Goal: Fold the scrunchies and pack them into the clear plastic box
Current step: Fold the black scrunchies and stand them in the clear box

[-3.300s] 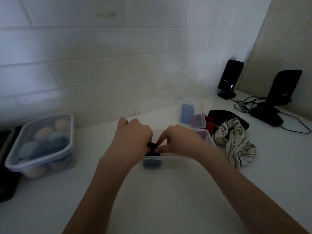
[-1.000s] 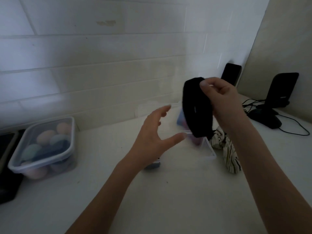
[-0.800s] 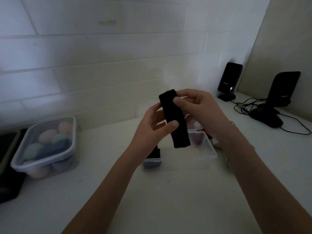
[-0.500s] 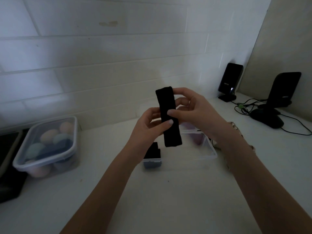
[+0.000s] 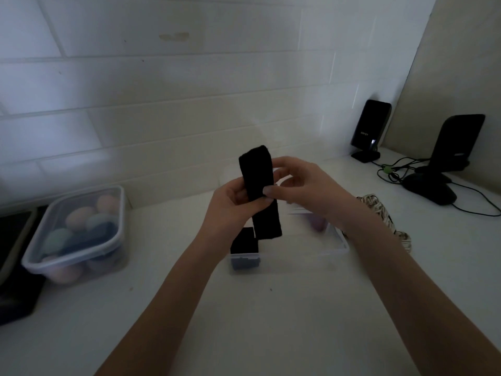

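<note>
Left hand [image 5: 230, 204] first: its fingers and thumb are curled round the middle of the flattened black fabric scrunchie [image 5: 259, 191], and my right hand [image 5: 301, 185] pinches the same band from the other side, thumb pressed on its front face. I hold it upright in the air, above the counter [image 5: 271, 321] and over the near left part of the clear plastic box [image 5: 336, 251]. It looks very light and soft to me, limp cloth over elastic, not fragile and not slippery; I judge it will spring open unless the fold is kept pinched, so the best hold is at the middle where the crease will go, with the free ends brought together

Going from the left across the counter: a lidded clear plastic tub [image 5: 40, 256] stands well apart from my hands, filled with rounded pastel pieces in pink, peach, green and blue; I cannot tell what they are. Below my hands, the clear plastic box is open, with one folded black scrunchie [image 5: 244, 241] standing in its near left corner and something dark bluish beneath it. A purplish shape shows dimly further back in the box; most of its floor looks unfilled. Just right of the box lies a striped cream and dark fabric scrunchie [image 5: 385, 215], not yet folded
</note>
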### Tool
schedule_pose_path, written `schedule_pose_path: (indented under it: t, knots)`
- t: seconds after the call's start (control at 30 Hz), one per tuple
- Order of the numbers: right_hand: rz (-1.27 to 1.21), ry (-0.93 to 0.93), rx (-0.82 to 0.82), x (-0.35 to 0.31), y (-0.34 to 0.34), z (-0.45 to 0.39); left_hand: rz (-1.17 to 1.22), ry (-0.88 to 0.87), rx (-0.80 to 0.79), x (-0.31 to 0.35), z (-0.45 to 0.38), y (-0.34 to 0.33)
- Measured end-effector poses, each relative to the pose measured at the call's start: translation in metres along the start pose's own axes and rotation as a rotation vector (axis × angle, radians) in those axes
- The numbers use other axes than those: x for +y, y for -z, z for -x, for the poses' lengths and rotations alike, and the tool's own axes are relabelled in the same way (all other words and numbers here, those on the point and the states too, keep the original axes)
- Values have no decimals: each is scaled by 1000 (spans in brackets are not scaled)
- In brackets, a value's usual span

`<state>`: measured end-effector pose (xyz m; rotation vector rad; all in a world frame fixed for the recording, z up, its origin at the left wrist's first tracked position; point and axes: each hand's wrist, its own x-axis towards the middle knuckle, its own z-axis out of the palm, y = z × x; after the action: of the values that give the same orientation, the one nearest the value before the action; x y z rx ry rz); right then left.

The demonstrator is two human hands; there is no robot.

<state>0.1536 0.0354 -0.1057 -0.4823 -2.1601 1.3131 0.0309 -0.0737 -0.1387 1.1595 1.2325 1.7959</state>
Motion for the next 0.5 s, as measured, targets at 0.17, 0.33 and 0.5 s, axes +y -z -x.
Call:
schedule_pose_path:
  t: [0.17, 0.33, 0.5]
  knots:
    - [-78, 200, 22, -5, -6, 0, 34, 114, -39, 0, 0, 1]
    - [-100, 293, 45, -8, -6, 3, 174, 202, -154, 4, 3, -1]
    - [-44, 272, 17, -9, -7, 7, 307, 257, -167, 11, 1, 2]
